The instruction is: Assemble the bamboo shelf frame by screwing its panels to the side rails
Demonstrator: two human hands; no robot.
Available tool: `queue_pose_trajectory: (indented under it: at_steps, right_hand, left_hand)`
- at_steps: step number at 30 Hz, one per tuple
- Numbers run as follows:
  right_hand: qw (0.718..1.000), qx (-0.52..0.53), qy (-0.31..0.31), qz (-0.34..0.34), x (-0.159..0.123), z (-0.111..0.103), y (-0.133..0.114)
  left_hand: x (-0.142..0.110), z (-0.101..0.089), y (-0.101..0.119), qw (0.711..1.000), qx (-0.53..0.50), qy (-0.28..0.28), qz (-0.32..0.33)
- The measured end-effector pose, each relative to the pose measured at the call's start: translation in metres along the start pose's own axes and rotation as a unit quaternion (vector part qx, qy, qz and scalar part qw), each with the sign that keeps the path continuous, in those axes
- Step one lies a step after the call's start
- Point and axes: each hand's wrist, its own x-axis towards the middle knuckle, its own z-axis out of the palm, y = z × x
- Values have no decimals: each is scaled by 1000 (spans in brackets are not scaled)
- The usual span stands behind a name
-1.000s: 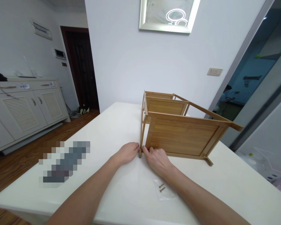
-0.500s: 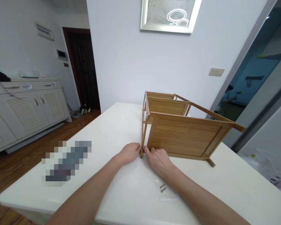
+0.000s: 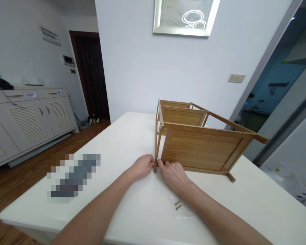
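A brown wooden shelf rack lies on its side on the white table, a panel facing me. My left hand is closed in a pinch at the outer left side of the rack's near lower corner; whatever sits between its fingertips is hidden. On the inner side of that corner, my right hand grips the rack's lower rail, its index finger pointing at the post. Below my right wrist, two screws lie on a clear plastic bag.
A pixelated dark object lies on the left of the white table. Behind the table stands a wall with a framed picture. A white cabinet is at the far left, and a doorway opens on the right.
Both hands stay at the same corner of the rack, with hardly any movement. The whole view has shifted very slightly.
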Motion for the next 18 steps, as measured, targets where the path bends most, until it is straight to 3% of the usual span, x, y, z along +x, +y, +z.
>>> queue_pose_trajectory:
  at_steps: [18]
  right_hand:
    - [1000, -10, 2, 0, 0, -5, 0]
  left_hand:
    - [1, -2, -1, 999, 14, -29, 28]
